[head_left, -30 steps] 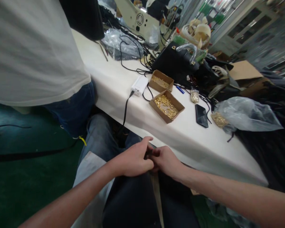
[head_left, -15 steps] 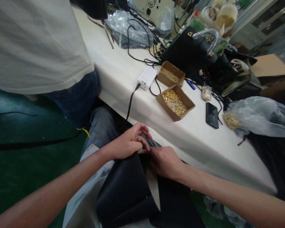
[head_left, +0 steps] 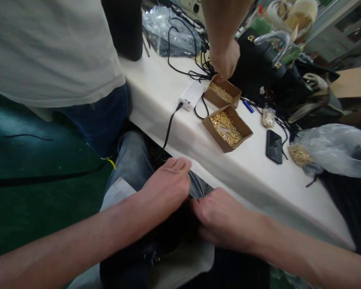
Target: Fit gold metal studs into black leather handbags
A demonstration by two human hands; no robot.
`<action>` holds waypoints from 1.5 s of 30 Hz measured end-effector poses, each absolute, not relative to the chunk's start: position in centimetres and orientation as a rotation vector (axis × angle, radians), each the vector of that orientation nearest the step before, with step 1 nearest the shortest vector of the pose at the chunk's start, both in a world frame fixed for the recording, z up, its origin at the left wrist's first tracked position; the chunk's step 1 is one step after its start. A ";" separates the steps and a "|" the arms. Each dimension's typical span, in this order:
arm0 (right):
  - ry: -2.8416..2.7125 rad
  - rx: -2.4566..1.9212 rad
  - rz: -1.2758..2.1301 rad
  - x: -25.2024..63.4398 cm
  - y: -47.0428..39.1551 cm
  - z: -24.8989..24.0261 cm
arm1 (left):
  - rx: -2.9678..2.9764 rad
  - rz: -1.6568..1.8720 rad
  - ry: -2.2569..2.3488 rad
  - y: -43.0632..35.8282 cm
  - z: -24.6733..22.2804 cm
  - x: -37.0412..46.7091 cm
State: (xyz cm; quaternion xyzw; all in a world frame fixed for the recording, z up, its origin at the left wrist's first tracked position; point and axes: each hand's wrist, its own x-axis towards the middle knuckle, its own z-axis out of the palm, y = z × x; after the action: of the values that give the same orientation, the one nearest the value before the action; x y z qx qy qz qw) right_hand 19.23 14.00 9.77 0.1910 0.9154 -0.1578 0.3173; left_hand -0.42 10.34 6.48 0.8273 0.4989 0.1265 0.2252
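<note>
A black leather bag (head_left: pixel 123 265) lies across my lap, with a pale inner panel (head_left: pixel 195 259) showing and a small metal fitting near its front. My left hand (head_left: pixel 170 182) is closed over the upper edge of the bag, its knuckles turned up. Beside it, my right hand (head_left: pixel 219 210) pinches the same edge from the other side. Both sets of fingertips are partly hidden, and the bag is dark and blurred between them.
Two cardboard boxes of gold-coloured metal pieces (head_left: pixel 228 128) stand on the white-covered table (head_left: pixel 156 88). Another person's hand (head_left: pixel 225 60) reaches into the farther one. Nearby are a white power bank (head_left: pixel 191 95), a phone (head_left: pixel 273 146), black handbags (head_left: pixel 258 68) and plastic bags (head_left: pixel 333 148).
My left hand has turned over and its fingers have curled in. The bag has shifted, showing more of its pale inside. Another person's arm has come in over the farther box.
</note>
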 end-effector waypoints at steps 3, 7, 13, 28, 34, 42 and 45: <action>2.392 0.444 -0.415 20.6 13.9 9.8 | 2.451 0.467 1.089 7.4 7.8 1.0; 2.361 0.472 -0.494 21.0 14.1 9.6 | 2.209 0.276 1.167 6.4 8.1 1.9; 2.252 0.966 -0.709 21.0 13.9 8.9 | 1.663 0.175 1.135 9.6 5.1 1.1; 2.156 1.091 -0.673 24.4 11.8 10.1 | 1.280 0.457 1.174 7.2 2.5 5.3; 2.068 1.245 -1.019 24.0 12.7 11.0 | 1.322 0.481 1.161 6.1 2.8 5.4; 2.142 1.089 -0.681 24.9 11.5 10.2 | 1.415 0.243 1.100 6.4 4.1 5.6; 2.254 0.992 -0.533 25.2 11.2 10.3 | 1.418 0.321 1.100 6.2 3.7 5.4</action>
State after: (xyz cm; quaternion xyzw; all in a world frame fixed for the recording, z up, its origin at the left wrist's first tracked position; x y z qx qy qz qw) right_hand 25.17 11.22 10.34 0.3746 0.8518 -0.2013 0.3060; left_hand 5.43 6.24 3.67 0.6148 0.4768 0.1391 0.6126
